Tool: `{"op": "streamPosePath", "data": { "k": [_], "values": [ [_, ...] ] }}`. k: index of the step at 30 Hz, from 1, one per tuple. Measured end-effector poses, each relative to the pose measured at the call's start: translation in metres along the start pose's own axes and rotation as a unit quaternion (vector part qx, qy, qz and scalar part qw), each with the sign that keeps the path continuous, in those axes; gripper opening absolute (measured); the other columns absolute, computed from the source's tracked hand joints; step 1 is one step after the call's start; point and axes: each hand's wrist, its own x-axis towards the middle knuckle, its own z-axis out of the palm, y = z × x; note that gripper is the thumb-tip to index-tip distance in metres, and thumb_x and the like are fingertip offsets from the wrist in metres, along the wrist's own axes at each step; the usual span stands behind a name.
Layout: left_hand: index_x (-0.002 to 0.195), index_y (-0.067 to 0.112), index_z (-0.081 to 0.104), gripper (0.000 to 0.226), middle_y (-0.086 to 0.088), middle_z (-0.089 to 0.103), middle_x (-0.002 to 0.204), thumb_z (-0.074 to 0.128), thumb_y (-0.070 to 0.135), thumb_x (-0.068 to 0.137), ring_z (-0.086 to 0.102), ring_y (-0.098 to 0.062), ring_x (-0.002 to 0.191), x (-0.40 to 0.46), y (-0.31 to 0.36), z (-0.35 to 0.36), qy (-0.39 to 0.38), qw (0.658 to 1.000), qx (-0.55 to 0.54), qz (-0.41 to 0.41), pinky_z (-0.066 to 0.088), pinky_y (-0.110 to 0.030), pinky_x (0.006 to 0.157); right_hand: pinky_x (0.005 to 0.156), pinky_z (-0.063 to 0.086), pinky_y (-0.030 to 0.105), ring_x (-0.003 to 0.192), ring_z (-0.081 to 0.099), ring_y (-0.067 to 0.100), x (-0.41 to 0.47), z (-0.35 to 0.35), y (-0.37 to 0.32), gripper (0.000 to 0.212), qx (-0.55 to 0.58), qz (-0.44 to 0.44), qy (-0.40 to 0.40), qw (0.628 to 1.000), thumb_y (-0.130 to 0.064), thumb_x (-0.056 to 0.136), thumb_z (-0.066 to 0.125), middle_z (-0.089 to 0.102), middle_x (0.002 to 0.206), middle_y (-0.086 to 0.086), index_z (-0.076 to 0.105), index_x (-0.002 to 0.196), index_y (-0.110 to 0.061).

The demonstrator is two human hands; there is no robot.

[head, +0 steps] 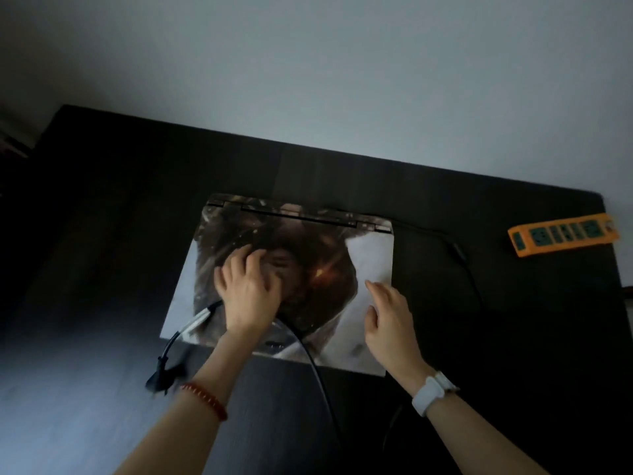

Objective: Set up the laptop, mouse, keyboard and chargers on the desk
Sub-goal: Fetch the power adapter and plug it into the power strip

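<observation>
The closed laptop (291,269) lies mid-desk (102,200); left hand (248,289) rests on its lid, fingers loosely spread, right hand (387,320) relaxed near its right edge. Clear the cable (318,371) off the lid before lifting it

We see both forearms reaching forward from the lower edge. The left hand (247,292) lies palm down, its fingers spread and slightly bent. The right hand (390,317) is also palm down, its fingers extended and relaxed, the wrists well apart.
</observation>
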Motion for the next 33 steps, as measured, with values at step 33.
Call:
{"op": "streamPosePath", "data": {
  "k": [33],
  "values": [
    [0.122,0.006,0.053,0.032,-0.012,0.064,0.112,0.054,0.017,0.092,0.062,-0.029,0.1,-0.167,0.048,-0.038,-0.064,0.952,-0.149,0.26,0.052,-0.04,0.077,0.114,0.009,0.057,0.144,0.0,0.027,-0.223,-0.079,0.122,0.091,-0.35,0.118,-0.135,0.919,-0.051,0.083,0.056,0.001,0.157,0.002,-0.009,0.146,-0.033]
  ]
}}
